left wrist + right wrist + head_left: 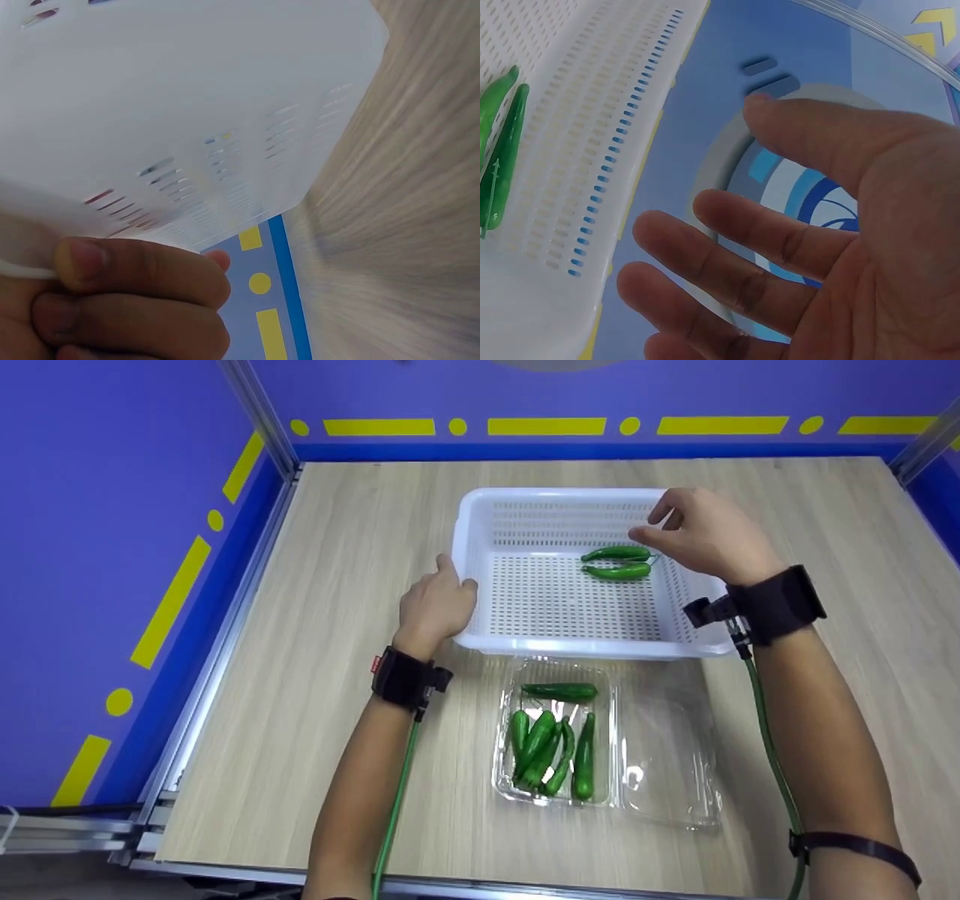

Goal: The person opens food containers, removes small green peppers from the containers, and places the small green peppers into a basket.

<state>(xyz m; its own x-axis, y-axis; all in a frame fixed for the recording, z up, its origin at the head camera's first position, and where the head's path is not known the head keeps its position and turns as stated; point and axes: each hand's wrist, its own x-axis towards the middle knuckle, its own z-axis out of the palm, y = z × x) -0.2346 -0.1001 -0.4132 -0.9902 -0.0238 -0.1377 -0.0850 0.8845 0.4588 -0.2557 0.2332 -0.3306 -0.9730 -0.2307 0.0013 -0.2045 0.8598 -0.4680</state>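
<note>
Two green chili peppers [616, 573] lie side by side in the white perforated basket [555, 646], toward its right end. My left hand [437, 598] grips the basket's left rim; in the left wrist view its fingers [142, 274] curl at the rim. Over the basket's right side hangs my right hand [709, 536], holding nothing, its thumb and fingers apart in the right wrist view. In front of the basket is a hinged clear plastic box [504, 780] with several green peppers [583, 757] in its left half.
The box's transparent lid [667, 765] lies folded out to the right on the wooden table [300, 720]. Blue panels [375, 397] with yellow marks stand behind and at the left. Green cables [401, 802] run along both forearms.
</note>
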